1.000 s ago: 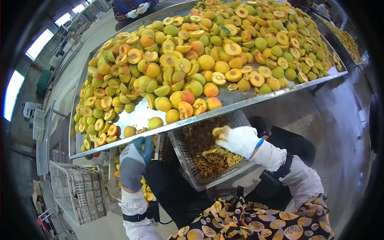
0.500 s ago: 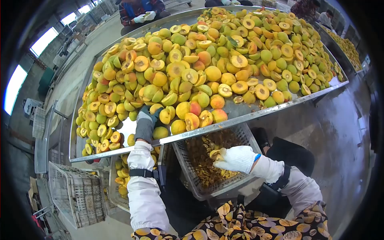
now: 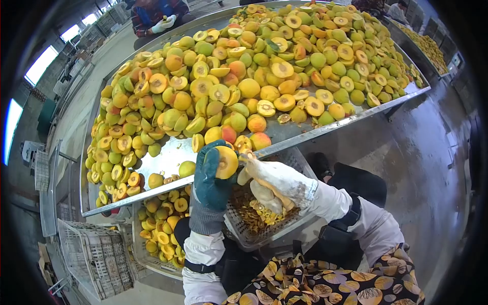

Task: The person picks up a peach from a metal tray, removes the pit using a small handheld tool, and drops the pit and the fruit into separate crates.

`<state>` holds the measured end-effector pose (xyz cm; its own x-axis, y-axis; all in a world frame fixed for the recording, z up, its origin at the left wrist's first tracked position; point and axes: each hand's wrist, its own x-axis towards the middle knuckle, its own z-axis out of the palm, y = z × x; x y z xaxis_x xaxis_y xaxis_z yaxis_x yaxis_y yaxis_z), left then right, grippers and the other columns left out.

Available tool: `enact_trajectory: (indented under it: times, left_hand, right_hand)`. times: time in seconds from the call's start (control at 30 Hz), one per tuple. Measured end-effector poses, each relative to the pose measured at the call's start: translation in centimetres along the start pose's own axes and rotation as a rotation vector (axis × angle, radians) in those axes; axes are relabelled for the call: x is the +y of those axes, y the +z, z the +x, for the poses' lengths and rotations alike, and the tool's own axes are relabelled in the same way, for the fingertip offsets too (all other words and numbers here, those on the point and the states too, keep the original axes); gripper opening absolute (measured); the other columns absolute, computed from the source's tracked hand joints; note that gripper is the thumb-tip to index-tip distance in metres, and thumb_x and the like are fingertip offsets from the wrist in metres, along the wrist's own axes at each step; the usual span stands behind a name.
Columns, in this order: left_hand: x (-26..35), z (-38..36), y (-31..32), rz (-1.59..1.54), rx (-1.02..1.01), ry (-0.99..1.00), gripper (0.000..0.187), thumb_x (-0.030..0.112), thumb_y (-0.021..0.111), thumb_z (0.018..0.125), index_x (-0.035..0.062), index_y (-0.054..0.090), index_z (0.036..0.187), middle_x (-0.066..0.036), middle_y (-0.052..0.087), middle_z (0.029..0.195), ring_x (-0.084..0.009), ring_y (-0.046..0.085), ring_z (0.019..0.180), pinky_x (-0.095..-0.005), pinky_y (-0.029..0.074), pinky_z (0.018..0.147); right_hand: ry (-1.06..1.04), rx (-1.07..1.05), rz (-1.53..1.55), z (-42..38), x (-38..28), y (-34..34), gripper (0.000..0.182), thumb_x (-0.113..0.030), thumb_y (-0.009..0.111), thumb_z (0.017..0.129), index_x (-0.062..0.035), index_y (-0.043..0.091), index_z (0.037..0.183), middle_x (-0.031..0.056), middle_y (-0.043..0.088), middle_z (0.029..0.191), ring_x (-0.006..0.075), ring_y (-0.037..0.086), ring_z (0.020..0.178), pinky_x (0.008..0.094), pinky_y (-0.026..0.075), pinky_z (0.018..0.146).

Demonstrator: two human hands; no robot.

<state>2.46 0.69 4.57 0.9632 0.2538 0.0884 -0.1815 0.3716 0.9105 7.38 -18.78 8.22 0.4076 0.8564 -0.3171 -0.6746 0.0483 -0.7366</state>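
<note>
My left hand (image 3: 212, 170), in a dark green and grey glove, is closed around a halved yellow peach (image 3: 226, 162); its cut face is turned toward my right hand. My right hand (image 3: 277, 185), in a stained white glove, has its fingers curled close beside that half. Something small shows at its fingertips, too indistinct to name. Both hands are over the near edge of a metal table (image 3: 165, 157) heaped with halved peaches (image 3: 203, 86). Beneath my right hand, a plastic crate (image 3: 277, 233) holds brown and yellow scraps.
A second crate of peach halves (image 3: 165, 239) sits under the table's edge at left. Stacked grey crates (image 3: 101, 254) stand farther left. Across the table is another person with white gloves (image 3: 163, 24). Another fruit-laden table (image 3: 424, 46) stands at far right.
My left hand has lifted off the table with a peach half and come right, toward my body. My right hand has risen from above the scrap crate to meet it. The view has shifted slightly.
</note>
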Motion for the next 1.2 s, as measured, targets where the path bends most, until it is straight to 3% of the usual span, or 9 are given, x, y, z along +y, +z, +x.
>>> enact_trajectory:
  times: [0.1,0.2,0.23,0.5,0.63,0.73,0.87,1.07,1.2]
  left_hand:
    - [-2.8,0.5,-0.5,0.644,-0.087,0.425,0.048,0.011,0.064,0.098,-0.0015,0.042,0.138,-0.02,0.06,0.131,-0.0262,0.063,0.115,-0.0387,0.051,0.102]
    - [-3.0,0.6,0.8,0.338,-0.038,0.203,0.047,0.006,0.067,0.095,-0.0013,0.045,0.136,-0.019,0.06,0.13,-0.0247,0.063,0.115,-0.037,0.051,0.101]
    - [-1.9,0.5,1.0,0.899,-0.101,0.398,0.043,0.01,0.066,0.096,-0.0019,0.048,0.134,-0.019,0.06,0.131,-0.0234,0.062,0.115,-0.0353,0.051,0.1]
    - [0.2,-0.9,5.2,0.064,0.039,0.06,0.057,0.002,0.07,0.09,-0.0003,0.044,0.141,-0.015,0.057,0.131,-0.0251,0.06,0.118,-0.0373,0.048,0.103]
    - [-2.6,-0.4,2.5,0.582,-0.026,0.31,0.063,-0.005,0.068,0.09,-0.0008,0.039,0.146,-0.018,0.054,0.135,-0.0258,0.06,0.118,-0.0372,0.049,0.103]
    - [-6.2,-0.1,0.8,0.53,0.107,0.453,0.062,-0.007,0.069,0.088,-0.0019,0.041,0.143,-0.018,0.055,0.134,-0.0257,0.06,0.119,-0.037,0.049,0.103]
    - [-4.2,0.3,1.2,1.089,0.065,0.683,0.042,0.007,0.069,0.092,-0.0036,0.051,0.128,-0.017,0.064,0.119,-0.0246,0.064,0.107,-0.0385,0.052,0.094]
    - [-3.8,-0.2,4.3,0.453,0.17,0.352,0.032,0.015,0.063,0.097,-0.0028,0.057,0.122,-0.014,0.065,0.113,-0.024,0.064,0.104,-0.0367,0.052,0.091]
    - [-3.6,-0.1,4.1,0.821,0.22,0.51,0.032,0.019,0.062,0.098,-0.0024,0.057,0.122,-0.013,0.064,0.11,-0.0248,0.065,0.101,-0.0359,0.053,0.09]
  right_hand:
    - [0.049,-0.074,0.162,-0.6,-0.5,-0.4,0.061,-0.06,0.046,0.101,-0.0005,0.058,0.103,0.001,0.045,0.052,0.0129,0.044,0.037,0.0274,0.038,0.034]
    - [0.045,0.059,-0.04,-0.5,-0.3,-0.6,0.064,-0.062,0.047,0.099,0.0009,0.057,0.101,0.0012,0.045,0.052,0.0133,0.043,0.035,0.0276,0.037,0.034]
    - [0.036,0.093,-0.078,-0.5,-0.3,-0.6,0.064,-0.062,0.047,0.099,0.001,0.057,0.1,0.0014,0.045,0.052,0.0134,0.042,0.035,0.0276,0.037,0.034]
    - [0.014,0.153,-0.085,-1.0,-0.8,-1.0,0.066,-0.063,0.046,0.099,0.0018,0.057,0.096,0.0049,0.049,0.051,0.0154,0.047,0.035,0.0285,0.036,0.034]
    - [0.079,0.202,-0.411,-1.9,-2.4,0.4,0.057,-0.055,0.049,0.101,0.002,0.059,0.099,0.0082,0.052,0.056,0.0224,0.056,0.044,0.0335,0.043,0.04]
    - [-0.89,0.232,-1.365,0.7,2.2,-3.1,0.046,-0.046,0.047,0.102,-0.0012,0.06,0.102,0.0148,0.061,0.067,0.0329,0.063,0.06,0.0407,0.05,0.051]
    - [-0.313,0.39,-1.185,-0.5,0.0,-0.3,0.038,-0.041,0.051,0.101,-0.0061,0.065,0.099,0.0226,0.067,0.081,0.0375,0.069,0.079,0.0446,0.054,0.062]
    - [-0.597,0.523,-1.461,0.9,2.6,-1.5,0.041,-0.045,0.051,0.1,-0.007,0.066,0.096,0.0214,0.066,0.071,0.0355,0.069,0.07,0.0435,0.053,0.056]
    - [-0.767,0.526,-1.637,0.7,2.8,-1.1,0.028,-0.035,0.054,0.099,-0.0104,0.067,0.102,0.0153,0.064,0.073,0.0285,0.067,0.061,0.039,0.05,0.047]
